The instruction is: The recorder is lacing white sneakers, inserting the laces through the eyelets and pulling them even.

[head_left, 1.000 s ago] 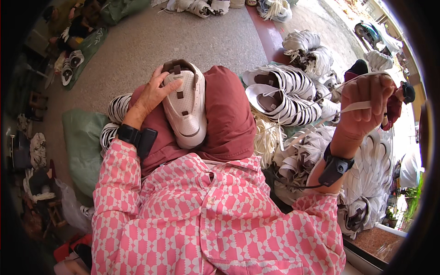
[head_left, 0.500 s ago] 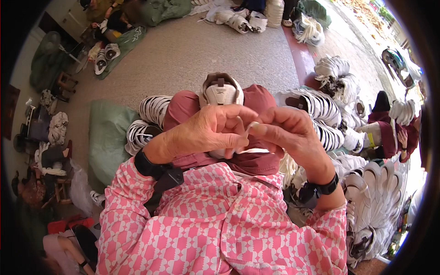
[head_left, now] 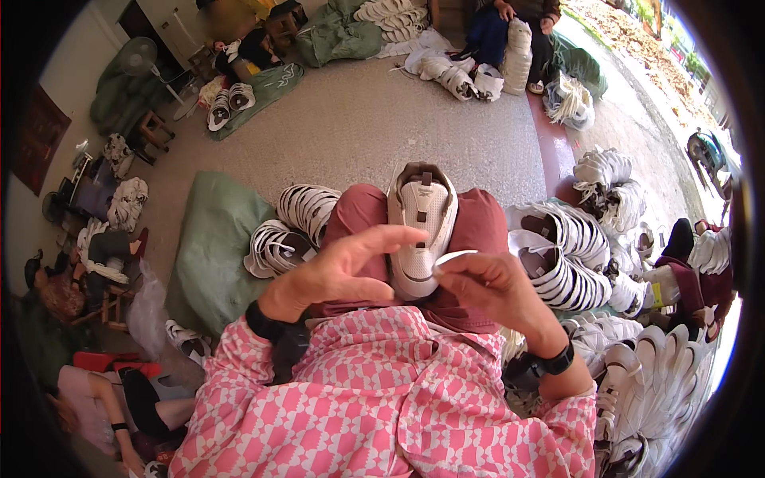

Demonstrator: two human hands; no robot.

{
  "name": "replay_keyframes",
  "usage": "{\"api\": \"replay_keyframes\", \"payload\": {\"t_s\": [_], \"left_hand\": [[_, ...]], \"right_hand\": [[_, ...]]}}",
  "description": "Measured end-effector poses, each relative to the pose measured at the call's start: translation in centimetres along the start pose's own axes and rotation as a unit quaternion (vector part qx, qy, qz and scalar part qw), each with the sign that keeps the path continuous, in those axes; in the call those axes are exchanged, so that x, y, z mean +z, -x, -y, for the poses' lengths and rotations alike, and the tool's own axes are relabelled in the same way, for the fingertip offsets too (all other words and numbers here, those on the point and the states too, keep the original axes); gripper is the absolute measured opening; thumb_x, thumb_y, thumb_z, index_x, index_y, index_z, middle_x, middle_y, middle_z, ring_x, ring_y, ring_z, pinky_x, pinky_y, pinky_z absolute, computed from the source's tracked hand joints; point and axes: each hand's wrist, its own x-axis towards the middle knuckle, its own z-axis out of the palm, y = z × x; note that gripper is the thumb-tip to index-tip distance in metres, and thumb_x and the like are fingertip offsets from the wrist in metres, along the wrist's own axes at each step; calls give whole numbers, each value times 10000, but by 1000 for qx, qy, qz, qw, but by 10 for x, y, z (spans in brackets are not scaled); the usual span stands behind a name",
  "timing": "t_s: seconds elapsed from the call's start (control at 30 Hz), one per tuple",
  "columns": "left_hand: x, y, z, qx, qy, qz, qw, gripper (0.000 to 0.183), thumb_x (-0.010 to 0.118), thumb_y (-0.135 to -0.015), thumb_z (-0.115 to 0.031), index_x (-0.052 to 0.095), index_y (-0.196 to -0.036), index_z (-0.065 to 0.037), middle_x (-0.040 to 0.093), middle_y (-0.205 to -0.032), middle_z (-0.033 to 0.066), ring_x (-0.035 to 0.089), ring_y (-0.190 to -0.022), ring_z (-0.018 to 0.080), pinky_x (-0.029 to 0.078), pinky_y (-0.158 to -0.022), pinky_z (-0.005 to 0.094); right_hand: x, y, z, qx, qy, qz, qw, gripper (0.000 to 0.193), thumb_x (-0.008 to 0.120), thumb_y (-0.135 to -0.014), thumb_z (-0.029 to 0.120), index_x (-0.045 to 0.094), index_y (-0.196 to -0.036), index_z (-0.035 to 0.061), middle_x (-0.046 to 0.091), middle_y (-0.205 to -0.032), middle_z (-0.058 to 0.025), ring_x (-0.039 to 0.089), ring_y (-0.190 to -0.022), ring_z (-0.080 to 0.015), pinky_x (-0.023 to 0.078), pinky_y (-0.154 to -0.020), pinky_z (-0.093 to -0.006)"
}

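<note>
An off-white sneaker (head_left: 421, 209) with a brown collar rests between my knees, toe toward me, its tongue showing and no lace seen through it. Over the left side of its toe, my left hand (head_left: 335, 267) is open, thumb and fingers spread with nothing between them. My right hand (head_left: 502, 291) is closed in a pinch on a white shoelace (head_left: 456, 256), whose end sticks up beside the toe. The rest of the lace is hidden by my hand.
Rows of nested white shoes stand by my left knee (head_left: 309, 209) and right knee (head_left: 574, 239). A green sack (head_left: 215, 247) lies to the left. Bundled shoe parts (head_left: 653, 374) pile at the lower right. Other people sit around the room, one at the lower left (head_left: 92, 398).
My hands have moved apart; the left has opened away from the right, which still pinches the lace. More of the sneaker shows now, and the view has shifted.
</note>
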Motion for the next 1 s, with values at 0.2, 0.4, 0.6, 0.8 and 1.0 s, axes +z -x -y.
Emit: {"api": "replay_keyframes", "payload": {"t_s": [0.2,0.4,0.6,0.8,1.0], "left_hand": [[19,-17,2,-163,115,72,977,361,649,-928,-166,556,-1228,12,595,-1087,38,580,-909,91,477,-735,206],[-36,72,-19,-103,131,-126,978,380,557,-981,-299,602,-750,0,493,-576,19,402,-426,73,366,-412,230],[-72,132,-7,125,341,-198,910,394,430,-1033,-318,494,-757,-45,344,-542,7,302,-404,108,355,-389,263],[-111,160,9,230,427,-295,823,323,413,-1042,-273,562,-865,-48,505,-781,44,504,-703,154,464,-584,295],[-147,199,50,161,473,-648,575,165,540,-970,-219,630,-1029,-94,622,-1139,86,585,-1055,239,503,-862,385]], "right_hand": [[-7,-1,-1,-90,104,-19,990,111,619,-918,50,651,-982,-35,643,-742,-50,583,-671,-73,469,-594,-260],[-70,18,-61,-36,145,-261,954,124,617,-931,91,652,-905,-26,548,-645,27,486,-577,-27,382,-515,-222],[-89,36,-111,36,-5,-238,971,186,606,-954,168,637,-856,13,551,-648,32,466,-597,-28,352,-563,-194],[-92,58,-133,47,-228,-178,956,288,558,-982,293,579,-824,52,580,-692,-33,526,-632,-125,429,-657,-265],[-103,75,-152,-6,-523,-206,827,332,506,-1004,336,594,-929,25,648,-875,-100,524,-655,-142,433,-631,-271]]}}
